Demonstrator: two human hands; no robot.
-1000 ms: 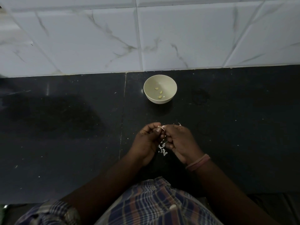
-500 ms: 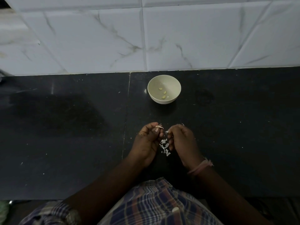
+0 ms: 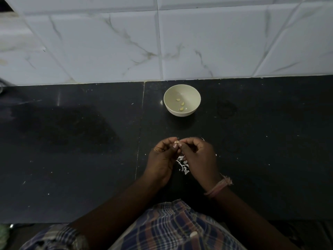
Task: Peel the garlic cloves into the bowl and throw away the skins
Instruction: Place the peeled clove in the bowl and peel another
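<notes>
Black stone counter [image 3: 72, 159] below white marbled wall tiles [image 3: 108, 42]; plaid shirt [image 3: 171, 228] nearest

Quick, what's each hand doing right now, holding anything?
Left hand: fingers curled, pinching the garlic clove at its tips.
Right hand: fingers curled, pinching the same garlic clove from the other side.

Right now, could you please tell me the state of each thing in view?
Bowl: upright on the counter, three peeled cloves inside.
Clove: pinched between both hands, partly hidden.
Left hand: grips the clove.
Right hand: grips the clove.
Skins: scattered on the counter under the hands.
</notes>
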